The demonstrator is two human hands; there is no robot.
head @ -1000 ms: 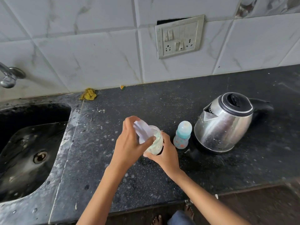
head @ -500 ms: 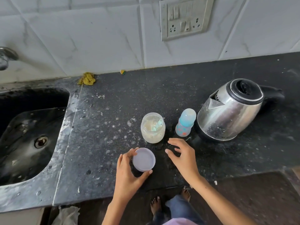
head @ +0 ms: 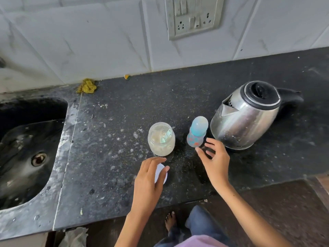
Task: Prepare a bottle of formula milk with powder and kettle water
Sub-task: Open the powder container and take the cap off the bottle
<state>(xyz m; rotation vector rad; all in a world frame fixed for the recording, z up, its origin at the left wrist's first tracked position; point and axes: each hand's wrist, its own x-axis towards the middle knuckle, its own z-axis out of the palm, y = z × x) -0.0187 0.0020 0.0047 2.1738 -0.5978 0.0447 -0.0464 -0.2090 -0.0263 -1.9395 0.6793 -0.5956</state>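
Note:
An open clear jar (head: 161,139) of pale formula powder, with a scoop inside, stands on the black counter (head: 114,139). Its white lid (head: 160,175) lies flat just in front of it, with my left hand (head: 147,180) curled over it, thumb and fingers at its rim. To the jar's right stands a small baby bottle (head: 196,134) with a blue cap on. My right hand (head: 215,161) hovers beside the bottle's base, fingers spread and holding nothing. A steel kettle (head: 245,122) with a black lid sits right of the bottle, spout toward it.
A dark sink (head: 26,148) is set into the counter at the left. A yellow scrubber (head: 87,85) lies by the tiled wall, and a socket panel (head: 193,16) is mounted above. The counter's front edge runs just below my hands.
The lid came off the jar in my left hand and was set down on the counter. My right hand let go of the jar and moved right toward the baby bottle.

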